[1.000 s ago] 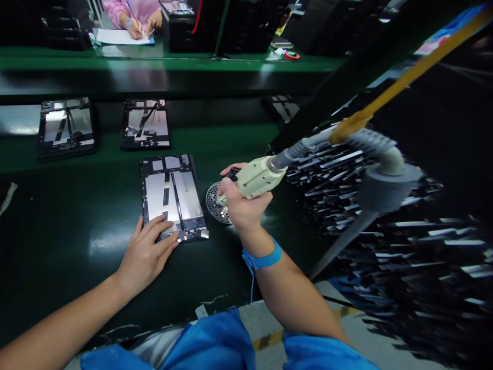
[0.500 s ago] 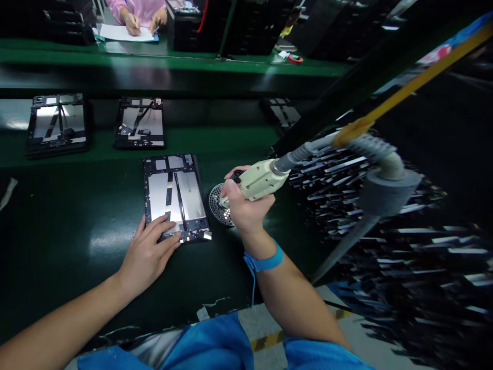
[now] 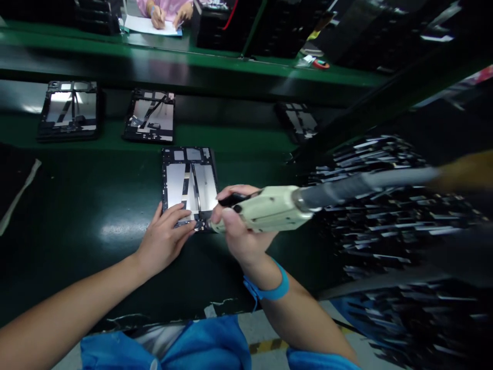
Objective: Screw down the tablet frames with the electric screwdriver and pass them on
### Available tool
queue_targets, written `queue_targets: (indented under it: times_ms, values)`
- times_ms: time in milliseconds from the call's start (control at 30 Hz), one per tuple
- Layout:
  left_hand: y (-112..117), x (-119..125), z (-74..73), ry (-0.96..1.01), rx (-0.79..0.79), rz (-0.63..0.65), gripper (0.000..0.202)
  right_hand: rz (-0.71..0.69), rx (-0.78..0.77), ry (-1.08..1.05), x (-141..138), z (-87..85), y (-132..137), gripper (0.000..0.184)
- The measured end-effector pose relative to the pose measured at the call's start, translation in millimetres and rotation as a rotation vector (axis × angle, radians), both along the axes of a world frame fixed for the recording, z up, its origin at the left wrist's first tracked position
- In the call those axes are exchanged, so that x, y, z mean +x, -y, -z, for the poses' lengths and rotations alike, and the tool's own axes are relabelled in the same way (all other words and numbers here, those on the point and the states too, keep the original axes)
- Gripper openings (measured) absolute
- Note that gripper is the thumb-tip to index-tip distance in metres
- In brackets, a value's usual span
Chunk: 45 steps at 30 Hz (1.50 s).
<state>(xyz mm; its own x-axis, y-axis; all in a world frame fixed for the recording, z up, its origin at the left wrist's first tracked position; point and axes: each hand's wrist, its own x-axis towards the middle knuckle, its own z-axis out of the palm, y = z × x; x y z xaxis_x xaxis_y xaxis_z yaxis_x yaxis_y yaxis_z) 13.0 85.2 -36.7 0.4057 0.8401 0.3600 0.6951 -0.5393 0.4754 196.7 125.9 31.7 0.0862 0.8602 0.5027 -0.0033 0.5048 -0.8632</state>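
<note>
An opened tablet (image 3: 175, 180), its silver inside and black ribbon cables showing, lies on the green bench. My left hand (image 3: 162, 239) rests on its lower part with the fingers spread flat. My right hand (image 3: 242, 239) is wrapped round a cream electric screwdriver (image 3: 275, 208) with a thick grey cable. The tool's front end is at the tablet's lower right corner; my fingers hide the tip, so contact cannot be seen. A blue wrist strap (image 3: 273, 285) circles my right wrist.
Two more opened tablets, one at far left (image 3: 71, 110) and one beside it (image 3: 151, 115), lie along the back; another (image 3: 300, 122) is farther right. Racked dark panels (image 3: 370, 216) and a post crowd the right. Across the bench, a person's hands (image 3: 157, 16) write on paper.
My right hand has brought the screwdriver from the round perforated metal dish to the tablet's lower right corner. The dish no longer shows. My left hand stays on the tablet; the view has shifted.
</note>
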Motion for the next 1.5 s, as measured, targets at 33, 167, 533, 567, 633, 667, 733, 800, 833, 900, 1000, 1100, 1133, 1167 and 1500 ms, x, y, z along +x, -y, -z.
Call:
queue_targets:
  times_ms: [33,167,533,567,633,667,733,800,833,900,1000,1100,1133,1167,1500]
  values:
    - [0,0,-0.3,0.001,-0.001,-0.003,0.021,-0.031,-0.014,0.032,-3,3.8,3,0.023]
    - [0,1,-1.9,-0.006,-0.010,-0.008,0.022,-0.065,-0.043,0.069,-8,16.1,5,0.025]
    - [1,-5,-3.5,-0.027,0.026,0.006,0.027,-0.096,0.029,0.141,-17,6.6,8,0.020]
    - [1,-6,-2.6,-0.028,0.032,0.009,0.027,-0.093,0.045,0.140,-18,7.1,8,0.021]
    - [1,-8,-0.1,-0.028,0.037,0.016,0.027,-0.088,0.053,0.116,-17,8.2,6,0.024]
    - [1,-8,1.1,-0.029,0.036,0.018,0.026,-0.079,0.051,0.094,-13,8.3,4,0.025]
    - [0,-7,2.9,-0.031,0.027,0.018,0.024,-0.004,0.065,0.034,-1,7.5,-3,0.024]
    - [1,-5,3.7,-0.030,0.020,0.012,0.022,0.140,0.087,-0.019,16,6.5,-14,0.021]
    - [1,-4,3.6,-0.028,0.020,0.008,0.022,0.215,0.093,-0.027,25,6.6,-21,0.018]
    - [1,-2,3.1,-0.019,0.024,0.000,0.021,0.325,0.086,-0.008,41,8.6,-35,0.014]
    - [1,-1,2.2,-0.004,0.029,-0.003,0.020,0.384,0.062,0.018,54,14.1,-49,0.015]
    - [1,-2,2.3,0.003,0.033,0.004,0.019,0.386,0.055,0.003,53,17.2,-52,0.017]
    - [1,-2,2.5,0.001,0.032,0.008,0.020,0.386,0.053,0.002,52,17.5,-52,0.016]
    - [1,-2,2.8,-0.001,0.032,0.010,0.020,0.388,0.050,0.005,51,17.5,-51,0.016]
    - [1,-4,3.9,-0.010,0.031,0.014,0.021,0.396,0.015,0.011,52,19.9,-52,0.018]
